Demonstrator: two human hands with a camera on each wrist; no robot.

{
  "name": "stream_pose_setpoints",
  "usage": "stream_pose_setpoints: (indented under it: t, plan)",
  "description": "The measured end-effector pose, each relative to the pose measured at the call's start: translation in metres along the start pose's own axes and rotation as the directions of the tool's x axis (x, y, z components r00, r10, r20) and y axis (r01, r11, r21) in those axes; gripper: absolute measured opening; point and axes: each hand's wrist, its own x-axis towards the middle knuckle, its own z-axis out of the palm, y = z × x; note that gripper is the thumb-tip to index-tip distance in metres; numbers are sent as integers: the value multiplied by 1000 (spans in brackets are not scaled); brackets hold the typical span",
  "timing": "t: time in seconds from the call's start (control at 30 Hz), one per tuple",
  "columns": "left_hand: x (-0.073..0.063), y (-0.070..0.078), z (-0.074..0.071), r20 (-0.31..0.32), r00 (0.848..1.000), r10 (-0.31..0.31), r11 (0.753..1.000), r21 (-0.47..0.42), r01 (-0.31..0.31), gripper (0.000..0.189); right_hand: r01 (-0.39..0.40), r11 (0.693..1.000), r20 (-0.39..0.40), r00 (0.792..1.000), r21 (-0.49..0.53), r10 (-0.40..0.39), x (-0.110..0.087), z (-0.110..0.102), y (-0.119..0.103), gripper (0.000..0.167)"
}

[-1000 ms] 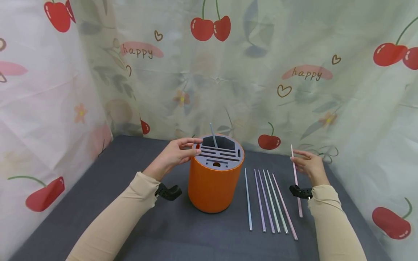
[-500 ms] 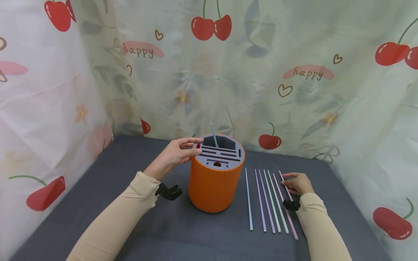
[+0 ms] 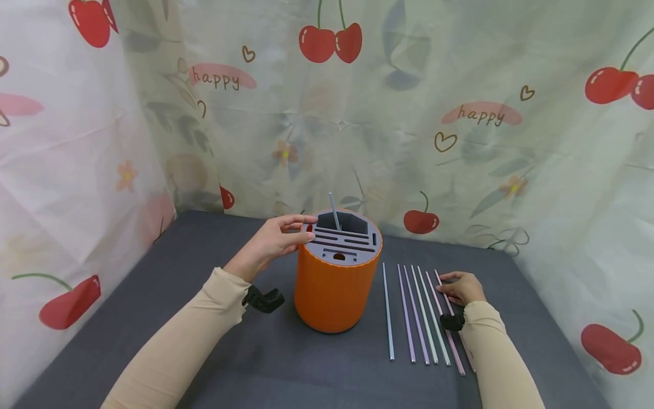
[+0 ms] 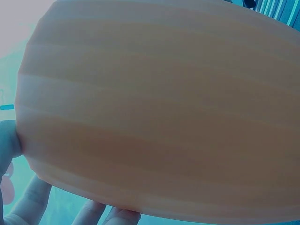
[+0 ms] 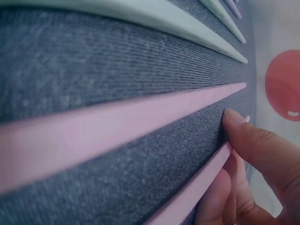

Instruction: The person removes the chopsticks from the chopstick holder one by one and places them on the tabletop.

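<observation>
An orange cylindrical holder (image 3: pixel 332 295) stands upright on the dark cloth, with a grey slotted top (image 3: pixel 347 258). My left hand (image 3: pixel 268 244) grips its upper left rim, thumb on the top edge. One pale blue chopstick (image 3: pixel 334 211) leans up out of the holder's large back compartment. At the right end of a row of chopsticks, my right hand (image 3: pixel 464 288) pinches a pink chopstick (image 5: pixel 193 190) near its far, thin end. Parallel to it lies another pink chopstick (image 5: pixel 117 124). The orange wall fills most of the left wrist view.
Left of the pink ones lie pale green (image 3: pixel 433 315), purple (image 3: pixel 406 315) and blue chopsticks (image 3: pixel 388 312), side by side. Behind the dark tabletop (image 3: pixel 230 363) hangs a cherry-patterned curtain (image 3: pixel 245 142), which also closes off both sides.
My right hand has come down and left with the pink chopstick, which now lies alongside the row. My left hand has stayed on the holder's rim.
</observation>
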Motion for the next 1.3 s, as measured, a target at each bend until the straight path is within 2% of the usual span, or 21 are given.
stream_pose_setpoints:
  t: [0.5,0.87,1.0,1.1,1.2,1.27,1.3]
  plan:
    - [1,-2,0,-8,1000,-12,1000,-10,12,42,2,1000,3,1000,0,-2,0,1,3,47]
    - [1,-1,0,-5,1000,-10,1000,-11,10,42,-30,1000,-3,1000,-1,30,3,0,3,48]
    - [1,0,0,-3,1000,-5,1000,-15,5,41,-27,1000,18,999,15,27,5,-2,4,50]
    - [0,0,0,-2,1000,-3,1000,-16,3,42,-14,998,42,999,59,11,3,-5,1,51]
    - [0,0,0,1,1000,-4,1000,-11,4,42,16,989,59,998,148,-25,-3,-7,-13,52]
    - [0,0,0,2,1000,-4,1000,-9,4,42,59,965,73,994,256,-80,-11,-9,-31,56]
    - [0,1,-1,1,1000,-4,1000,-9,4,43,85,942,81,990,325,-117,-16,-10,-43,58]
